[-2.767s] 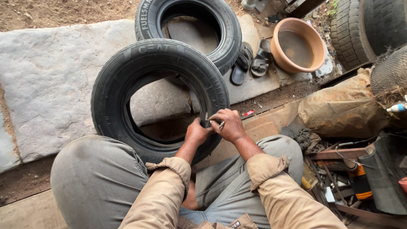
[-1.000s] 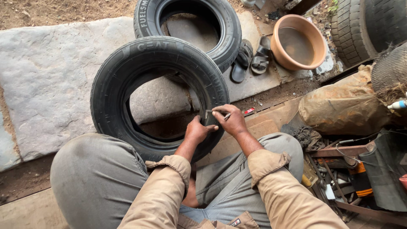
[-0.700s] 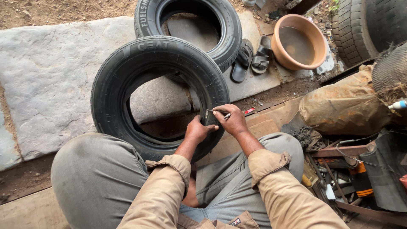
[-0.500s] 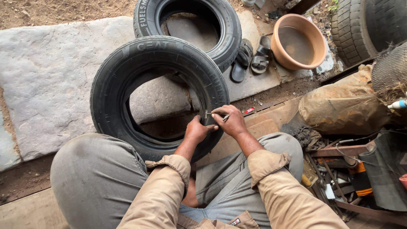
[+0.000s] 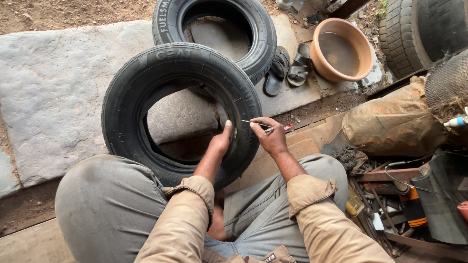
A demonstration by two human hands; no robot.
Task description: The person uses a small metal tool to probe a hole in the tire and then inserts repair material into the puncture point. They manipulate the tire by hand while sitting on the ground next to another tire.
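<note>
A black tyre stands tilted between my knees on a stone slab. My left hand grips the tyre's inner rim on the right side, thumb pressed against the rubber. Just right of it, my right hand pinches a thin metal tool whose tip points left at the tyre's rim beside my left thumb. A small red-ended piece shows behind my right hand. Both forearms are in tan sleeves.
A second tyre lies flat behind the first. A pair of dark sandals and a clay basin sit to its right, another tyre at top right. A brown sack and scattered tools fill the right side.
My left hand has slid up the tyre's rim, its thumb now raised. The right hand still holds the thin tool at the same spot, its tip now showing left of the fingers.
</note>
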